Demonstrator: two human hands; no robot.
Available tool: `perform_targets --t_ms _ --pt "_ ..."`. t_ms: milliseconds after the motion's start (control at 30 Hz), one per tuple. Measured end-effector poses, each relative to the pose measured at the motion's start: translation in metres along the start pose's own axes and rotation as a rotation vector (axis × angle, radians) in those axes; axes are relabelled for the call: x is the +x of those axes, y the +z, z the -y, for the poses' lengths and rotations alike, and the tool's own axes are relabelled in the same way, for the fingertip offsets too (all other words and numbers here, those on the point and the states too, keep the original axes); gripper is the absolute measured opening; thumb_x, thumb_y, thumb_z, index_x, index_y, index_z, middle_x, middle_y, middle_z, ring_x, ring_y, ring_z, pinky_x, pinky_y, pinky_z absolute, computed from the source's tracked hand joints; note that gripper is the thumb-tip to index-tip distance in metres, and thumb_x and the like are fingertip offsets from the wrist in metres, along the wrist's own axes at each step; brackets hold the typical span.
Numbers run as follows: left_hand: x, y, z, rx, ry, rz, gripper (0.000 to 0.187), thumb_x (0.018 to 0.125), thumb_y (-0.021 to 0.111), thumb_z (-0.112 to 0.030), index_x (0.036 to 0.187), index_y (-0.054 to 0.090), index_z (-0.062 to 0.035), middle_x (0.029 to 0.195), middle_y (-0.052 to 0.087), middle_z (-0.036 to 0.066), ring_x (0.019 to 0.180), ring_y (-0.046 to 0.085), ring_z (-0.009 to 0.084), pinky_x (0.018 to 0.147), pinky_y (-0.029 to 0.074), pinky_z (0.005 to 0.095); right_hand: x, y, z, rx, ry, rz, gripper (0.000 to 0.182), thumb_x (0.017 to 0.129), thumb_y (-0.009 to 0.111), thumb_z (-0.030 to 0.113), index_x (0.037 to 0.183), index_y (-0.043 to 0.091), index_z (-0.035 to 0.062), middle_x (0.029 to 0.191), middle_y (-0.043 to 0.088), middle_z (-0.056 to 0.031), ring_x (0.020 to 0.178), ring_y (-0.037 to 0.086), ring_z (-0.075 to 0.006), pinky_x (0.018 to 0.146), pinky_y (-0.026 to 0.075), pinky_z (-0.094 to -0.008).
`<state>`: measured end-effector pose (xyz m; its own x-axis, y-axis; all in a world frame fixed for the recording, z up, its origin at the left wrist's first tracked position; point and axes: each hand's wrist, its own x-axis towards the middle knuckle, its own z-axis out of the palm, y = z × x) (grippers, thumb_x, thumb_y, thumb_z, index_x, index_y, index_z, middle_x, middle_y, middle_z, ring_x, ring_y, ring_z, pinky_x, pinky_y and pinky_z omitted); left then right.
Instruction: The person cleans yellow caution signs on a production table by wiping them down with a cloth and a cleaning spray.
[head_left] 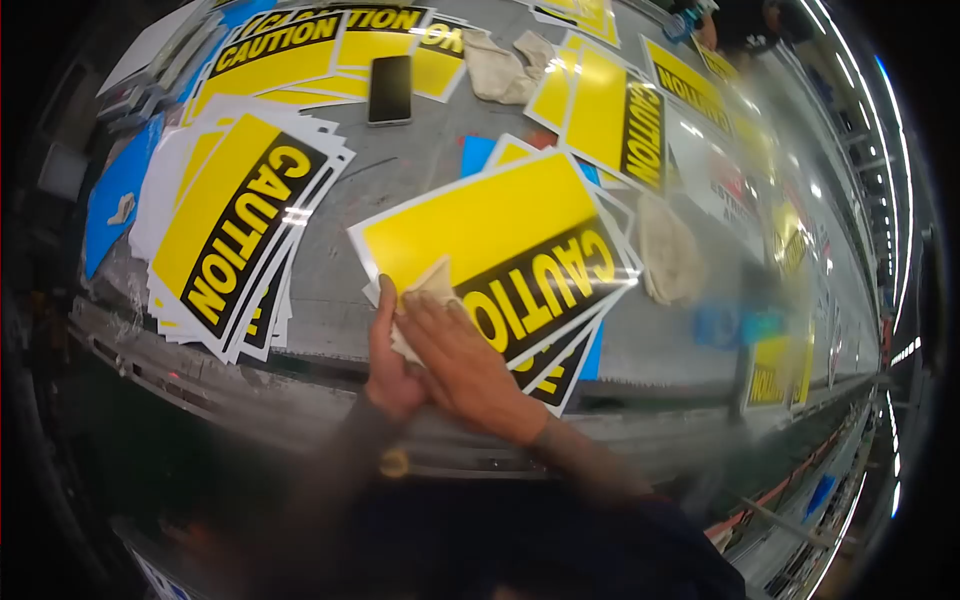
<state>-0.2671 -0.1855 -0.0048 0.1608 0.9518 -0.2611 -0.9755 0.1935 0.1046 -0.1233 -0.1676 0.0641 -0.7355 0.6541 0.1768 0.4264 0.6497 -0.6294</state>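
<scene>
A stack of yellow caution signs (pixel 470 220) lies in front of me on the grey table. My right hand (pixel 460 355) presses a beige cloth (pixel 435 280) against the lower left part of the top sign, its fingers held together. Beside it my left hand (pixel 392 355) is at the sign's near left edge, thumb up along the cloth; its other fingers are mostly hidden, so what it grips is unclear. Some blue sheet shows under the stack. To the left sits another fanned stack of caution signs (pixel 215 215).
A black phone (pixel 390 90) lies beyond the stacks. Gloves or cloths (pixel 495 70) are behind it, another cloth (pixel 665 250) to the right. More caution signs (pixel 615 110) lie at the back. A person's hand (pixel 708 30) shows at top right. The table's edge (pixel 330 372) runs before me.
</scene>
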Motion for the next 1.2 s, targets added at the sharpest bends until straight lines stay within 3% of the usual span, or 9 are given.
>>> perform_targets --t_ms 133,267,300,367,500,700,833,1033,1200 --pt "0.0 0.034 0.006 0.068 -0.067 -0.107 0.069 0.116 0.04 -0.054 0.162 0.043 -0.0025 0.156 0.058 0.019 0.144 0.057 0.0378 0.123 0.044 0.0515 -0.011 -0.045 -0.057 -0.208 0.035 0.031 0.059 0.1 0.066 0.015 0.156 0.052 0.0 0.166 0.045 -0.0261 0.158 0.041 -0.0398 0.13 0.031 -0.0545" --pt "-0.003 0.045 0.02 0.386 0.132 -0.256 0.045 0.115 0.054 -0.013 0.157 0.045 -0.0011 0.153 0.059 0.016 0.139 0.061 0.0316 0.118 0.05 0.047 -0.021 -0.114 -0.176 -0.469 0.241 -0.254 0.044 0.106 0.06 0.012 0.147 0.058 -0.0019 0.165 0.048 -0.0258 0.155 0.042 -0.0436 0.13 0.03 -0.0565" --pt "-0.004 0.044 0.017 0.404 0.13 -0.262 0.045 0.114 0.054 -0.013 0.157 0.045 -0.0009 0.153 0.06 0.016 0.138 0.061 0.0313 0.118 0.05 0.0468 -0.015 -0.126 -0.169 -0.353 0.404 -0.284 0.04 0.106 0.059 0.011 0.144 0.059 -0.0023 0.164 0.048 -0.0263 0.154 0.043 -0.0464 0.129 0.031 -0.0565" --pt "0.0 0.041 0.018 0.419 0.119 -0.268 0.045 0.114 0.055 -0.012 0.156 0.046 -0.0005 0.152 0.06 0.016 0.138 0.062 0.0308 0.117 0.05 0.0462 -0.027 -0.09 -0.176 -0.528 0.001 -0.22 0.042 0.102 0.063 0.011 0.142 0.06 -0.0017 0.165 0.047 -0.0252 0.155 0.042 -0.0473 0.131 0.029 -0.0559" --pt "0.003 0.038 0.015 0.406 0.119 -0.306 0.042 0.114 0.054 -0.011 0.154 0.047 -0.0015 0.152 0.059 0.016 0.137 0.062 0.0313 0.117 0.051 0.047 -0.021 -0.041 -0.043 -0.09 0.029 0.111 0.044 0.104 0.061 0.02 0.145 0.06 0.0027 0.17 0.042 -0.0196 0.159 0.037 -0.0415 0.131 0.025 -0.0612" --pt "0.002 0.049 0.017 0.376 0.08 -0.326 0.039 0.115 0.053 -0.013 0.152 0.047 -0.0017 0.149 0.061 0.017 0.136 0.063 0.0323 0.115 0.053 0.0467 -0.035 -0.085 -0.165 -0.335 0.282 -0.37 0.045 0.106 0.056 0.012 0.15 0.056 -0.0017 0.164 0.048 -0.0266 0.153 0.045 -0.0444 0.13 0.029 -0.0581" --pt "0.003 0.052 0.01 0.497 0.037 -0.432 0.038 0.115 0.054 -0.013 0.151 0.05 -0.0017 0.147 0.062 0.015 0.134 0.064 0.0294 0.113 0.054 0.0431 -0.04 -0.013 -0.003 -0.033 0.013 0.012 0.054 0.096 0.064 0.008 0.148 0.056 -0.0052 0.162 0.051 -0.0261 0.149 0.051 -0.0438 0.128 0.034 -0.0551" --pt "-0.001 0.062 0.022 0.406 0.105 -0.371 0.046 0.114 0.053 -0.009 0.158 0.04 -0.0041 0.156 0.055 0.017 0.142 0.058 0.0331 0.119 0.048 0.0476 -0.055 -0.083 -0.092 -0.442 0.31 -0.25 0.051 0.096 0.062 0.007 0.145 0.056 -0.0067 0.154 0.055 -0.026 0.146 0.05 -0.0439 0.126 0.034 -0.057" --pt "0.003 0.053 0.025 0.534 0.183 -0.361 0.045 0.113 0.058 -0.012 0.155 0.046 -0.0028 0.153 0.059 0.014 0.138 0.06 0.0295 0.116 0.05 0.0453 -0.076 -0.029 -0.026 -0.162 0.005 0.125 0.058 0.095 0.063 0.007 0.151 0.052 -0.0027 0.162 0.05 -0.026 0.152 0.048 -0.0429 0.128 0.034 -0.0573"
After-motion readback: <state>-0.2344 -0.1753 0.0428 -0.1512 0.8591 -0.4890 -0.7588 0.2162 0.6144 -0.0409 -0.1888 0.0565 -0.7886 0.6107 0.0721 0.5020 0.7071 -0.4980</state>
